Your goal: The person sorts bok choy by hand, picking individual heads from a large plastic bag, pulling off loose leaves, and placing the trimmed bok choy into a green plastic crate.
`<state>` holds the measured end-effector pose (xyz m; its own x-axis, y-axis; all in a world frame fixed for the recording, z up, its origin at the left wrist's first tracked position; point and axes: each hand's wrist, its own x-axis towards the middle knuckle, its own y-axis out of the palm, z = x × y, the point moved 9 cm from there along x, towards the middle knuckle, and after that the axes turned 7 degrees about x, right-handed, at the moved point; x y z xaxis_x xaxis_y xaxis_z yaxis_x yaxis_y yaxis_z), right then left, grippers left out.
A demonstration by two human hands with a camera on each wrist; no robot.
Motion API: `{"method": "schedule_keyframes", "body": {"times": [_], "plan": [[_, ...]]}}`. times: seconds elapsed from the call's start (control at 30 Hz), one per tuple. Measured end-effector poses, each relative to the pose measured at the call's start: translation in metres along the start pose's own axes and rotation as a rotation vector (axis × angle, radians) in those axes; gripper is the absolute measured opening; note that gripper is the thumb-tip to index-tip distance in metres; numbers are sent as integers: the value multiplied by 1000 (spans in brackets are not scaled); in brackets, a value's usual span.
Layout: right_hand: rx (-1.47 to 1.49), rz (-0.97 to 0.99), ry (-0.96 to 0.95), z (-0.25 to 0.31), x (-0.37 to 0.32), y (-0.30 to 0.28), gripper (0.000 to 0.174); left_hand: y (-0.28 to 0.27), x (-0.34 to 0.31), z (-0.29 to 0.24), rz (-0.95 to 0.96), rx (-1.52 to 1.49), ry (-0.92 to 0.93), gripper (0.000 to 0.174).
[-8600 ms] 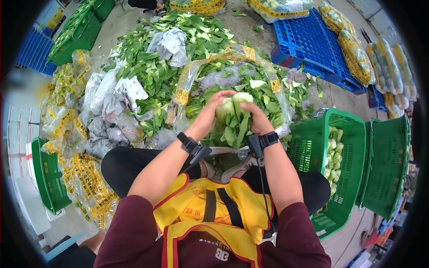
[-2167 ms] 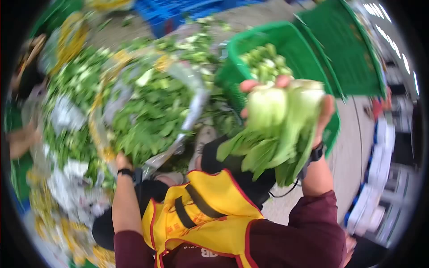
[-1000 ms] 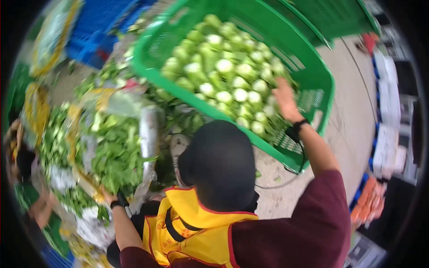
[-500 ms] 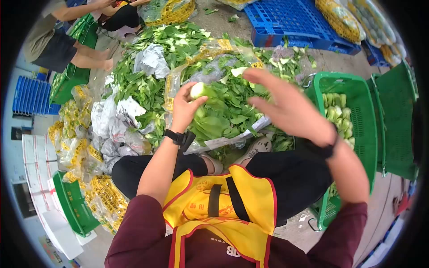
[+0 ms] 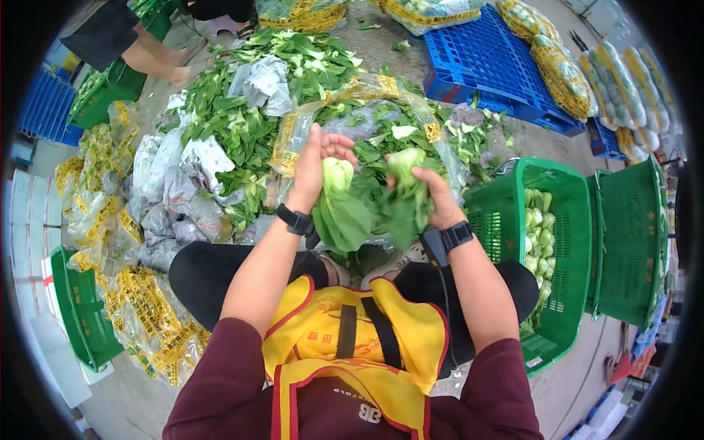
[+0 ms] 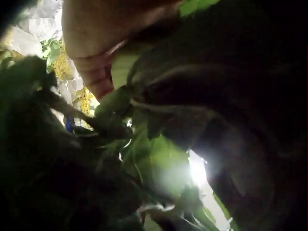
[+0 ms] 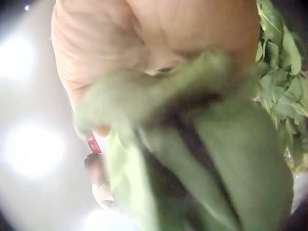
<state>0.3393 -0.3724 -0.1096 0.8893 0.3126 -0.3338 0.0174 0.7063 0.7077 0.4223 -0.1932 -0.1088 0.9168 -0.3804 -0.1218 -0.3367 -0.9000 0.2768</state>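
My left hand (image 5: 314, 167) grips a head of bok choy (image 5: 339, 216) by its pale base, leaves hanging down. In the left wrist view, dark leaves fill most of the picture and fingers (image 6: 96, 72) curl by a pale stem. Just to the right, my right hand (image 5: 442, 199) holds another bok choy (image 5: 405, 167), its thumb on the stem and its leaves blurred. In the right wrist view the palm (image 7: 159, 33) is above these leaves (image 7: 236, 154). Both hands are over an open clear bag with yellow print (image 5: 287, 150), which holds more loose greens.
A green crate (image 5: 565, 176) with several bok choy heads stands at the right, more green crates (image 5: 627, 235) behind it. Loose leaves (image 5: 242, 139) and plastic bags (image 5: 172, 183) lie ahead and left. A blue pallet (image 5: 484, 66) is at the back; another person's legs (image 5: 158, 62) show far left.
Earlier the right hand carried bok choy to the right crate and let go there. It came back open while the left held a bok choy; now the right holds one too.
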Motion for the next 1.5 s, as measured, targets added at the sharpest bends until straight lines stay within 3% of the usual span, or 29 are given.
{"method": "schedule_keyframes", "body": {"times": [0.13,0.2,0.27,0.33,0.43,0.47,0.53,0.57,0.6,0.67,0.7,0.73,0.77,0.8,0.83,0.87,0.9,0.93,0.97,1.0,1.07,1.13,1.17,1.27,1.33,1.37,1.4,1.5], "plan": [[-189,-99,-189,13,-17,31,48,15,9,-1,-169,-65,104,70],[-212,-87,-122,-8,-14,19,49,47,1,-15,-239,32,269,67],[161,-216,90,-38,-19,-21,47,74,-6,-19,-242,63,316,56],[239,-205,28,-24,-41,-26,47,104,-11,-19,-128,364,518,54],[275,-196,40,-1,-75,-27,55,135,-27,-15,-23,591,465,47],[149,-276,58,10,-87,-23,60,140,-27,-17,-19,592,455,47],[44,-191,107,25,-101,-6,67,156,-38,-27,10,621,648,47],[-27,-210,14,43,-113,-6,72,148,-31,-16,148,504,637,48],[-92,-218,-108,70,-130,-8,77,113,-11,20,49,422,482,46],[-184,-284,-389,126,-174,-10,86,-6,25,91,-433,362,100,29],[-218,-341,-546,155,-203,-9,91,-73,29,131,-571,374,165,23],[-221,-445,-718,177,-234,-11,97,-132,22,196,-652,166,-133,22],[-224,-434,-706,190,-258,-25,92,-172,12,244,-611,361,-310,15],[-242,-452,-702,206,-304,-45,88,-204,-6,281,-361,888,-429,15],[-171,-721,-715,208,-376,-101,77,-213,-21,317,-16,1230,-488,23],[-90,-1001,-763,193,-452,-151,67,-220,-33,349,161,1263,-536,32],[-119,-1091,-742,182,-493,-167,61,-239,-46,382,193,1120,-668,43],[-127,-1165,-699,173,-523,-183,55,-207,-51,353,-82,514,-695,47],[-122,-1221,-645,158,-535,-187,56,-278,-46,419,22,746,-739,47],[-136,-1172,-630,146,-533,-184,61,-304,-40,429,21,831,-779,48],[-290,-1131,-557,123,-555,-214,67,-209,-61,349,-131,384,-910,45],[-542,-1356,-431,90,-592,-262,69,-229,-54,364,179,525,-814,46],[-628,-1427,-406,78,-606,-278,70,-230,-62,374,58,338,-1032,46],[-804,-1629,-308,47,-612,-319,73,-205,-61,337,100,439,-1179,46],[-1391,-1740,-275,38,-598,-347,77,-225,-57,349,125,376,-1124,46],[-1566,-1647,-259,28,-585,-363,81,-229,-49,353,148,303,-1072,46],[-1517,-1530,-78,5,-572,-389,84,-226,-46,347,148,314,-1069,46],[-1136,-1534,-42,-34,-565,-430,87,-246,-45,304,-78,527,-1005,41]]}}
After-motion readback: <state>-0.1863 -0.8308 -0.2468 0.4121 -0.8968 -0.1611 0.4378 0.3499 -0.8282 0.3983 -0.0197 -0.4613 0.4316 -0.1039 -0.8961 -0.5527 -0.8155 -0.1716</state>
